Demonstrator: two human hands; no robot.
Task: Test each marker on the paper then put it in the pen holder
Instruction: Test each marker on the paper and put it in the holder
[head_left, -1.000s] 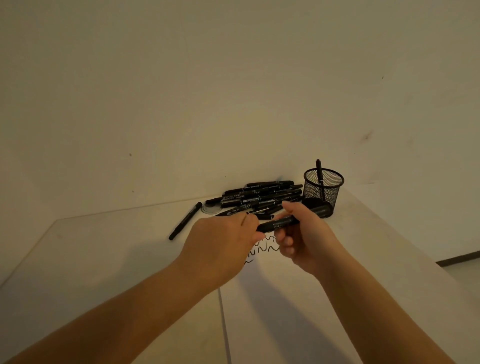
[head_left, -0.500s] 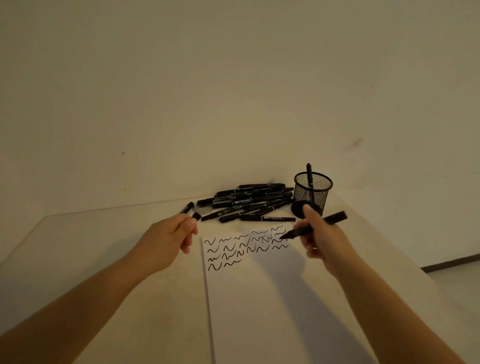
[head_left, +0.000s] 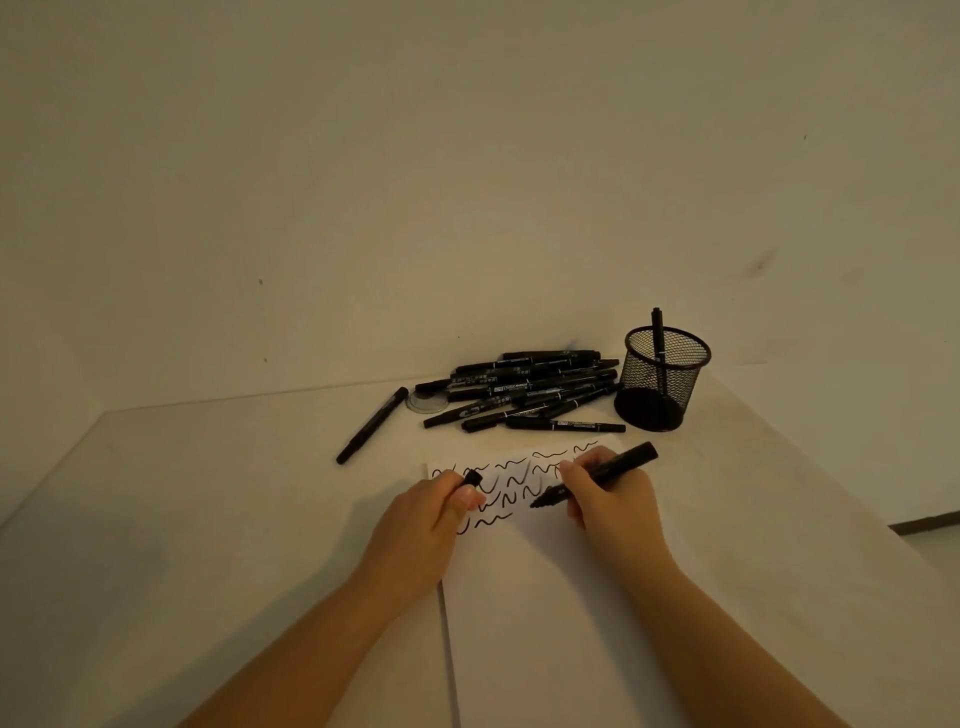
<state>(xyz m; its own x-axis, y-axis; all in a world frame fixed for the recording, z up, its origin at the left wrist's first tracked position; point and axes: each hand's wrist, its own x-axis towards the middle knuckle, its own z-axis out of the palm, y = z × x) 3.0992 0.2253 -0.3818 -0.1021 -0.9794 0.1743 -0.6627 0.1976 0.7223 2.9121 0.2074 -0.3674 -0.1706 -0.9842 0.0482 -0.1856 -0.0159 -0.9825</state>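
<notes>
Uncapped marker (head_left: 597, 479) in right hand (head_left: 613, 499), tip seemingly on paper (head_left: 545, 623)

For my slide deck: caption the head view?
Right hand poises uncapped marker over scribbled paper; left hand holds cap.

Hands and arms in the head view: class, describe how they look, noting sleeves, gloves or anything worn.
The left hand and right hand are both bare: no gloves, and no rings show. Both forearms are uncovered to the bottom edge of the picture, so no sleeve shows. No watch, band or marking shows on either wrist. The light is dim, so fine detail is hard to tell.
</notes>
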